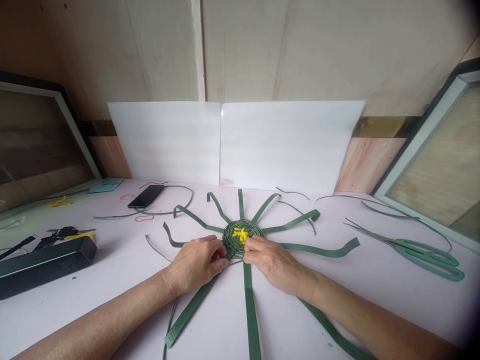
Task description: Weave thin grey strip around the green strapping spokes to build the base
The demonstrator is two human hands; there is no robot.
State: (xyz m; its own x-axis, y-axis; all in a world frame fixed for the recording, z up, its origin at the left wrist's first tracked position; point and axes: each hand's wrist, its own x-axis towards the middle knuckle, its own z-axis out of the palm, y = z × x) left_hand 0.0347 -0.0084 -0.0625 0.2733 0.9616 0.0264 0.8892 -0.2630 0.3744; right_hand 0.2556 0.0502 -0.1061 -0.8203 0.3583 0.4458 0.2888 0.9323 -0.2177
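Woven green disc [233, 244] lay mid-tabletop [217, 322]; left hand [198, 262] pinched its near-left edge, right hand [275, 262] its near-right; a strand beneath the fingertips couldn't be made out. Uneven tension risked gapped coils; forearms brushing the splayed green strips [252, 310], a skewed weave.
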